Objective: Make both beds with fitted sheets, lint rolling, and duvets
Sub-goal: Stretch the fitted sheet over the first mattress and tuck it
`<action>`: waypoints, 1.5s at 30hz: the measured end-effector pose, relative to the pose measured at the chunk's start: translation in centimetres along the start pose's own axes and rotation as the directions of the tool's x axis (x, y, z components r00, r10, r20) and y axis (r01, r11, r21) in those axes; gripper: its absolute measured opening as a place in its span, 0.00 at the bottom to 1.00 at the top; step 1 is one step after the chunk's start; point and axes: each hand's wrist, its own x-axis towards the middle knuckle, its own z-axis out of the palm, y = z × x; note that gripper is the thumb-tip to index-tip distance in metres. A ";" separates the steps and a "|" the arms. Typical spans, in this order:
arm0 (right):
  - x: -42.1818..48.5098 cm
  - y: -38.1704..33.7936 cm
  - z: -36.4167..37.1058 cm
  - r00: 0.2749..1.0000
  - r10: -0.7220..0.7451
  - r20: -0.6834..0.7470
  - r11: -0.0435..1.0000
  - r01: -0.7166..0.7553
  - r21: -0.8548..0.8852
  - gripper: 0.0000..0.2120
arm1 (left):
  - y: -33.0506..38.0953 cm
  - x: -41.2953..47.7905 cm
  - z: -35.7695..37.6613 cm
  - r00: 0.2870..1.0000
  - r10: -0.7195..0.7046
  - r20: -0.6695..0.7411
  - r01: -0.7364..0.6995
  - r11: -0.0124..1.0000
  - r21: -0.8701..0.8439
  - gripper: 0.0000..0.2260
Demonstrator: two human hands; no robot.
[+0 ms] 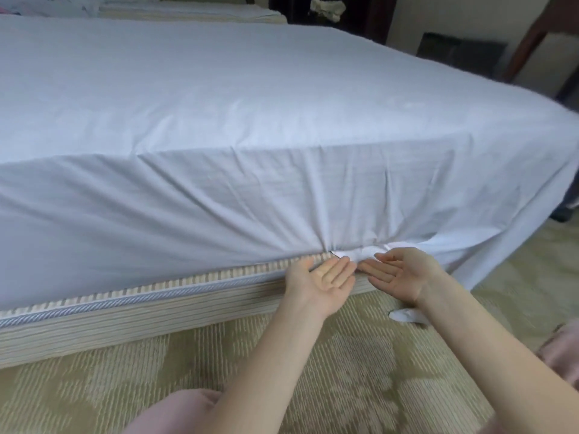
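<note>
Both bare forearms reach forward from the lower edge of the view and converge at the bottom edge of the near side of the bed. The left hand (322, 277) is turned palm up with its fingers straight and close together, pointing up and to the right. Its fingertips (349, 263) sit at the bunched hem of the pale blue-white cotton fitted sheet (250, 120). The right hand (398, 274) is also palm up and flat, with its fingers stretched leftward and its thumb raised above them. Its fingertips lie just beside those of the left hand, under the same gathered white hem (357, 253). Neither hand curls around anything.

The sheet covers the mattress top and hangs down the near side, drawn in creases toward the hem. At the right corner it drapes loose toward the floor. Left of the hands, the ribbed beige mattress edge with twisted cord piping (156, 289) is uncovered above the striped beige bed base (125, 311). A small white cloth strip (404, 316) lies on the patterned olive carpet (282, 371) below the right wrist.
</note>
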 end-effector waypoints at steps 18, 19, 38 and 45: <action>5.9 -13.8 -11.6 0.960 0.064 -0.274 0.843 0.095 0.529 0.14 | -8.9 8.0 8.6 0.997 0.081 0.007 -0.081 0.997 -0.017 0.16; 6.2 -15.0 -12.3 0.961 0.109 -0.253 0.861 0.036 0.508 0.15 | -9.8 8.7 9.3 0.994 0.107 0.000 -0.107 0.993 -0.053 0.12; 18.5 -18.6 -23.3 0.693 0.495 0.524 0.487 -0.721 0.493 0.13 | -20.4 17.1 18.3 0.928 0.352 -0.119 -0.348 0.936 0.060 0.16; 16.1 -19.1 -23.1 0.767 0.431 0.475 0.776 -0.584 0.238 0.29 | -18.0 14.7 17.3 0.939 0.283 -0.194 -0.230 0.939 0.256 0.12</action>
